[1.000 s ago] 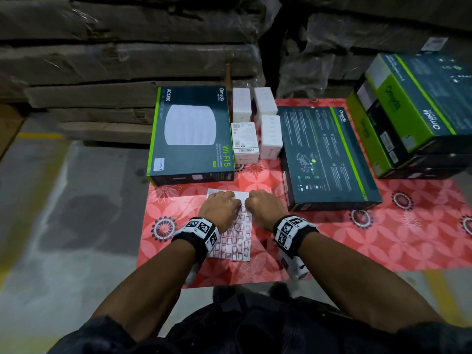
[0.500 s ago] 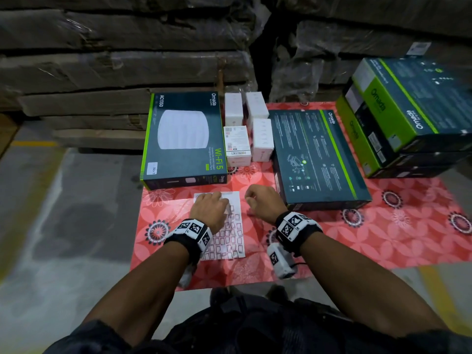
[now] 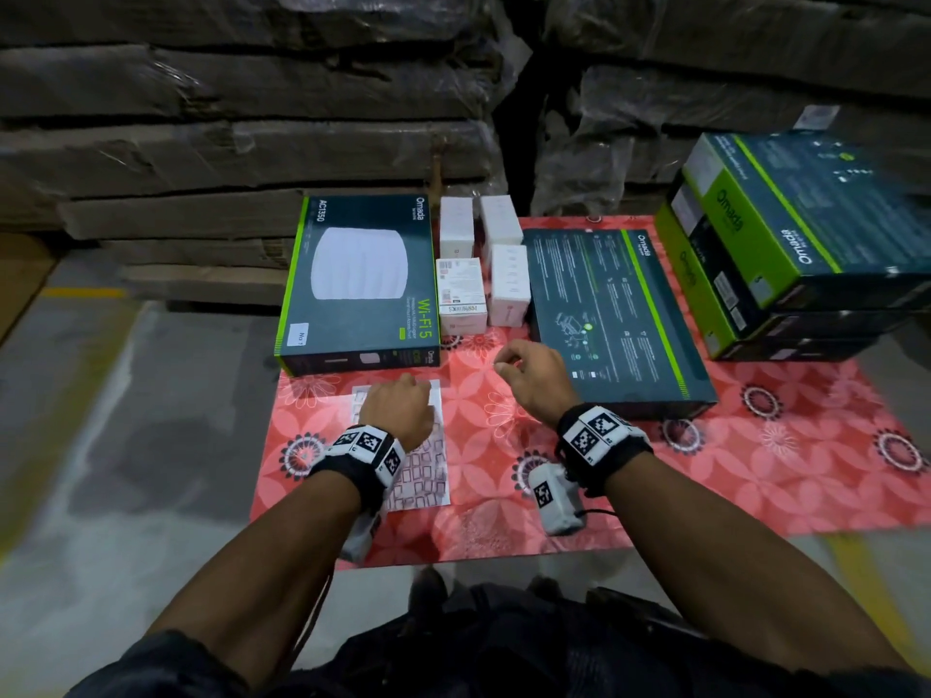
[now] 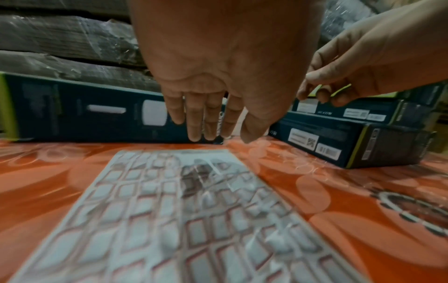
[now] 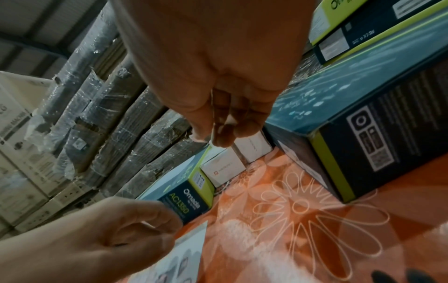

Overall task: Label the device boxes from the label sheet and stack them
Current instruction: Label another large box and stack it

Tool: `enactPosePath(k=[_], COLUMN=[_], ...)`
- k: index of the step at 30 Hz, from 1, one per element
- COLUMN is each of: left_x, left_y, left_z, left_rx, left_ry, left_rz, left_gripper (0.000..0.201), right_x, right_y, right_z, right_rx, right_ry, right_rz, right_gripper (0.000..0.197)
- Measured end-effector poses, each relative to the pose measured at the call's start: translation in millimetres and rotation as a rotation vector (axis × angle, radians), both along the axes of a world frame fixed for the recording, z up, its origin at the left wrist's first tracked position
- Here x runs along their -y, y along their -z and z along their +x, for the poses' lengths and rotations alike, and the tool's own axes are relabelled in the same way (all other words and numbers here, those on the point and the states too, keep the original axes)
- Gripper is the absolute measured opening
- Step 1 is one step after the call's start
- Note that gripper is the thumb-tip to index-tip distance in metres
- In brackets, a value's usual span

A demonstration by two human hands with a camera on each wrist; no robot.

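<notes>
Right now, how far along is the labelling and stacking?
Done: three boxes stand stacked on the right; the AC1350 box bears a No 1 sticker. In hand: the right hand pinches what looks like a peeled label; the left hand rests on the label sheet. Left: the face-down box and small white boxes, unstacked.

Two bare forearms reach forward. The left hand (image 3: 398,405) hangs low, fingers extended downward; the right hand (image 3: 534,375) is raised, thumb and fingertips pinched together.
</notes>
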State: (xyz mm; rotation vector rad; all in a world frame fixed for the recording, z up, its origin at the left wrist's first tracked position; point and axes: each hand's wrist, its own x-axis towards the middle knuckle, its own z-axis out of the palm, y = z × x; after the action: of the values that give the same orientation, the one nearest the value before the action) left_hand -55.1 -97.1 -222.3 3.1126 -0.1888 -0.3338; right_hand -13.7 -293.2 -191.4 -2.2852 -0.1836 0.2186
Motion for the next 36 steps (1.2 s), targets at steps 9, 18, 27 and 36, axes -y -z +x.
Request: enactPosePath(k=[9,18,27,36], left_x=[83.1,155.7,175.2,185.4], left_y=[-23.4,-17.3,-14.1,-13.9], left_z=[27.4,38.8,40.4,27.8], left_rx=[0.1,0.178,0.08,0.111], left_ry=[0.288,0.512,0.474,0.536], left_rz=[-0.301,-0.308,-0.307,-0.353], left_gripper=[0.034,0.052,0.048,0.046], right_x=[74.8,154.8,167.4,180.5], right_y=[-12.6,7.6,20.2,36.8], right_z=[0.3,-30.5,-47.1,-43.9], right_rx=[0.138,0.124,0.192,0.404], right_ry=[0.298,0.501,0.341,0.253], right_rz=[0.089,-0.093,-0.364,-0.414], right_gripper=[0.006,0.016,0.025,0.02])
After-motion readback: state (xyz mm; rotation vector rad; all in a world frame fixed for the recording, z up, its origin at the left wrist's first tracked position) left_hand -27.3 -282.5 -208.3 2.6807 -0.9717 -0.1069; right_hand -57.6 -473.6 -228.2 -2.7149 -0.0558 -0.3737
